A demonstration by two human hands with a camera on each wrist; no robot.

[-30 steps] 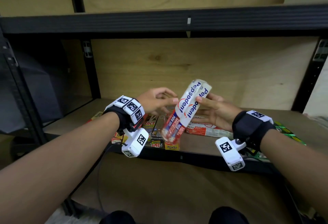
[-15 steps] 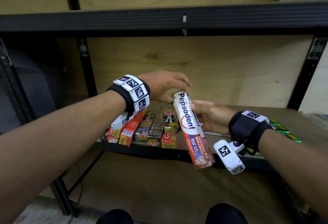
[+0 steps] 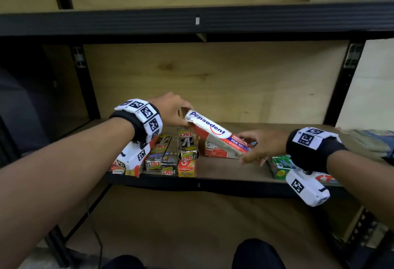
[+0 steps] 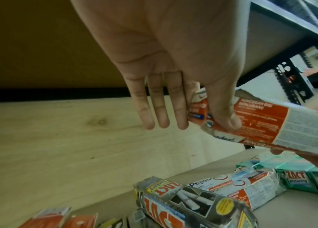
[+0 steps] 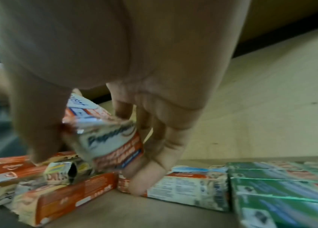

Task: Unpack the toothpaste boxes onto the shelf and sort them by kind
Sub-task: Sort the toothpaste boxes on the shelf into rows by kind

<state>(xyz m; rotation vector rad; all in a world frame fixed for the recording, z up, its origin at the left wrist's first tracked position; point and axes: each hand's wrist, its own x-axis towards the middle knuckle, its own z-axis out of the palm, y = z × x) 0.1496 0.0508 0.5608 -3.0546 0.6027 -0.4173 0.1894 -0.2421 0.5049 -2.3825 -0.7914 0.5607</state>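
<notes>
Plywood shelf carries sorted toothpaste boxes. Both hands hold a Pepsodent box tilted above it: left hand pinches the raised end, right hand grips the lower end. Right-wrist view is blurred.

Two Pepsodent boxes, two hands.

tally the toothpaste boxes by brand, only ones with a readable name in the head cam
pepsodent: 2, held pepsodent box and lying pepsodent box
black zact boxes: 3
colgate box: 1
total: 6
green boxes and those under the wrist cameras are unreadable there, so not counted
</notes>
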